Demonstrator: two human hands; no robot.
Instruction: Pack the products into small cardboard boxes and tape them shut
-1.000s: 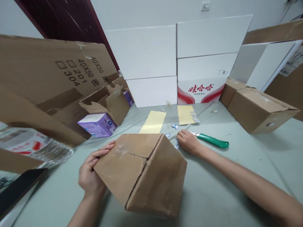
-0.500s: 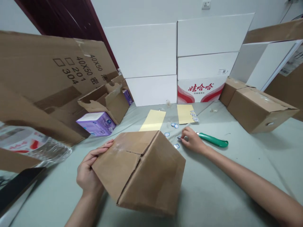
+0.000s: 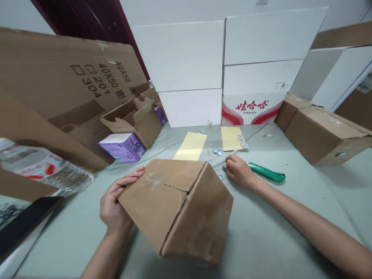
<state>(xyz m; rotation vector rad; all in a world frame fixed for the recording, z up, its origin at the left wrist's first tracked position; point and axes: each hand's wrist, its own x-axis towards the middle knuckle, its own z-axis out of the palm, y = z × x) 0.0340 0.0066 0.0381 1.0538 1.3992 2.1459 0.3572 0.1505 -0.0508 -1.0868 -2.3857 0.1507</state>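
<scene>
The cardboard box (image 3: 177, 209), tilted, is clamped by the left grip (image 3: 114, 207), fingers wrapped around its left edge; against the earlier frame, it sits slightly further right. The right grip (image 3: 240, 171), fingers drawn together, is at small blue-edged stickers (image 3: 224, 167), just beside a green utility knife (image 3: 266, 174). Whether it holds a sticker cannot be determined.

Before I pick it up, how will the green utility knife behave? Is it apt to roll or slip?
It probably will not roll: the green utility knife lies flat on the table, and its handle looks flat-sided. It is likely light, being slim and apparently plastic.
</scene>
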